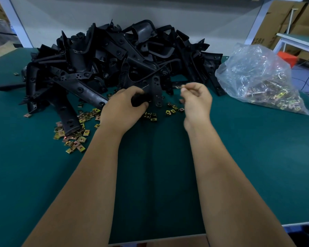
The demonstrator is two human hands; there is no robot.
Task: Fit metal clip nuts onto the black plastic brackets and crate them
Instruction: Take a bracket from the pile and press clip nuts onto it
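Bracket: my left hand (122,106) grips black plastic bracket (156,90) steady.
Clip: right hand (196,98) pinches clip nut (178,87); I'd slide it on square.

Clip nut (179,87) blurred btwn right fingers (186,89) (tiny).

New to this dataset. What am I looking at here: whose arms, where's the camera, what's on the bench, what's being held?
There is no robot: these are a person's bare arms, filmed by one wide-angle camera on their head, looking down. On the green bench lie a heap of black plastic brackets, loose metal clip nuts and a clear bag of more nuts. The left hand grips one bracket at the front of the heap. The right hand pinches a small metal piece, probably a clip nut, just right of that bracket. No crate is in view.
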